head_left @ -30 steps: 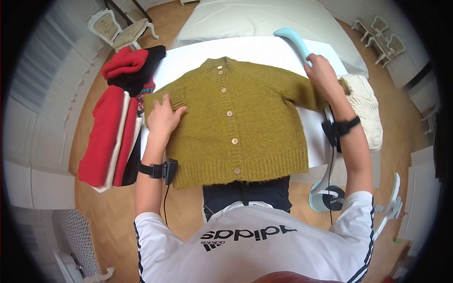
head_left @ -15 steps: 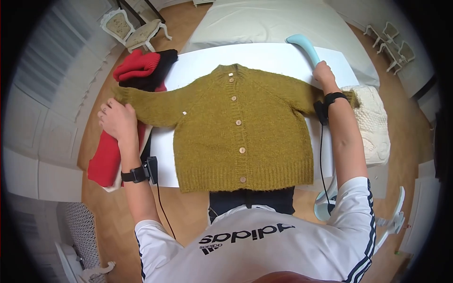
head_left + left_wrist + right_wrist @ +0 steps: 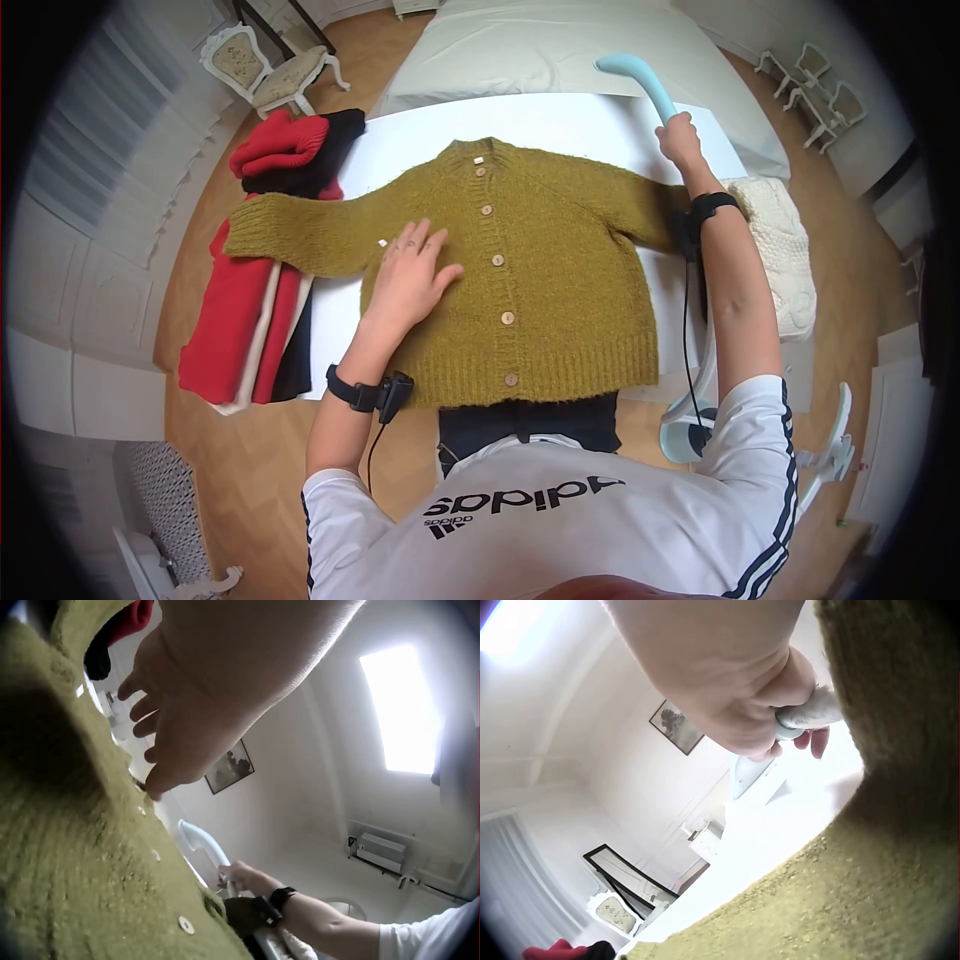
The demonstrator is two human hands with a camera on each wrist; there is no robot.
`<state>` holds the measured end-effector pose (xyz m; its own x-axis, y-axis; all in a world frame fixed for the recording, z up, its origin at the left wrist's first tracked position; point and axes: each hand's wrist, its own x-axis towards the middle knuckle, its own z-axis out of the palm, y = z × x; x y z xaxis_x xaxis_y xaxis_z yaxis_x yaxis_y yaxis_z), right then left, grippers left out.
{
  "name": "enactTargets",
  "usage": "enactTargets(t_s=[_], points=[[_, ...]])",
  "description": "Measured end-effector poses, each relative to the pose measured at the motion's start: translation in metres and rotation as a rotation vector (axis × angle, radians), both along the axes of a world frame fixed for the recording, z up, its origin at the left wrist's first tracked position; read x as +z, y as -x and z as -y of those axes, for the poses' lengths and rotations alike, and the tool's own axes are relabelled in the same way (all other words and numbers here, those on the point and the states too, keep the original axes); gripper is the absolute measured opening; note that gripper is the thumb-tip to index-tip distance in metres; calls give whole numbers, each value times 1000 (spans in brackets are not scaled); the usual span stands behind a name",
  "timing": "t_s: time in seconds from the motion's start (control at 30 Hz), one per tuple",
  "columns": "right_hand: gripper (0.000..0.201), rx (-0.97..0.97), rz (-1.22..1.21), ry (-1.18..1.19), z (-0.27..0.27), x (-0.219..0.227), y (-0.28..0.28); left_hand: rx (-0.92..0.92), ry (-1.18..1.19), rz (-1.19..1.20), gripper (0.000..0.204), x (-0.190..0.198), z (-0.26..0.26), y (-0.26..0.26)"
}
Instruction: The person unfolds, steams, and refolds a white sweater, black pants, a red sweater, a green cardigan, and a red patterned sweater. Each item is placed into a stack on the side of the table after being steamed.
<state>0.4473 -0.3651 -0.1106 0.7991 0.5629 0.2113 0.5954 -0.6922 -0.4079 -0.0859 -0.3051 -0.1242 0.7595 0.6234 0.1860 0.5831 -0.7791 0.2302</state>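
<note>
An olive-green knitted cardigan (image 3: 560, 270) lies flat, buttoned up the front with round wooden buttons, its collar pointing away from me. My left hand (image 3: 405, 275) is over the left part of its body, fingers spread and fairly straight, holding nothing. The left sleeve (image 3: 290, 232) stretches out to the side over a folded pile. With my right hand (image 3: 681, 140) I grip the handle of a light blue garment steamer (image 3: 640, 78), its curved head pointing away beyond the right sleeve (image 3: 645, 205). My right forearm covers that sleeve's cuff.
The cardigan lies on a white table (image 3: 555, 118). Red, cream and black folded knitwear (image 3: 225, 340) is at the left, with a red and black pile (image 3: 285, 145) behind. A cream cable-knit (image 3: 785, 270) lies right. The steamer's blue base (image 3: 683, 440) stands on the floor.
My left hand drew the left sleeve out to the side, let go of its cuff and moved back over the cardigan's body. My right hand keeps holding the steamer near the far right.
</note>
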Motion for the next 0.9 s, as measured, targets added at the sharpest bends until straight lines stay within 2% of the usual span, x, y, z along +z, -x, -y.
enactTargets(t_s=[0.03, 0.1, 0.23, 0.27, 0.3, 0.37, 0.43, 0.53, 0.6, 0.67, 0.73, 0.77, 0.83, 0.87, 0.9], points=[[59, -12, 14, 7, 3, 13, 5, -28, 20, -47, 60, -10, -1, -5], [58, -52, 23, -127, 11, 40, 18, -32, 59, -70, 63, -21, 0, -10], [56, -49, 59, -314, 35, 89, 34, 3, 98, -89, 66, -24, 1, -12], [57, -64, 177, -328, 42, 99, 39, 5, 94, -68, 65, -25, 2, -12], [57, -64, 189, -315, 51, 111, 44, 1, 107, -57, 65, -26, 1, -12], [59, 1, 169, -459, 80, 149, 84, -8, 67, -49, 65, -30, 0, -12], [61, 40, 271, -545, 101, 162, 96, -1, 61, -37, 65, -32, 1, -12], [61, 99, 213, -630, 134, 188, 164, 30, 30, -31, 64, -36, 1, -11], [61, 146, 190, -676, 150, 182, 196, 26, 42, -28, 63, -31, 1, -9], [60, 222, 165, -605, 162, 163, 220, 32, 55, -24, 63, -29, 0, -8], [55, 352, 128, -514, 170, 132, 250, 15, 28, -12, 62, -28, -2, -6], [54, 466, 201, -501, 169, 113, 259, 37, 30, -14, 62, -25, -2, -5], [53, 515, -236, -387, 167, 90, 284, -17, 63, -12, 56, -19, -5, -2], [53, 571, -221, -376, 160, 71, 287, 1, 66, -19, 56, -20, -12, 0], [54, 549, -341, -311, 155, 59, 290, -52, 121, -15, 51, -22, -23, 2]])
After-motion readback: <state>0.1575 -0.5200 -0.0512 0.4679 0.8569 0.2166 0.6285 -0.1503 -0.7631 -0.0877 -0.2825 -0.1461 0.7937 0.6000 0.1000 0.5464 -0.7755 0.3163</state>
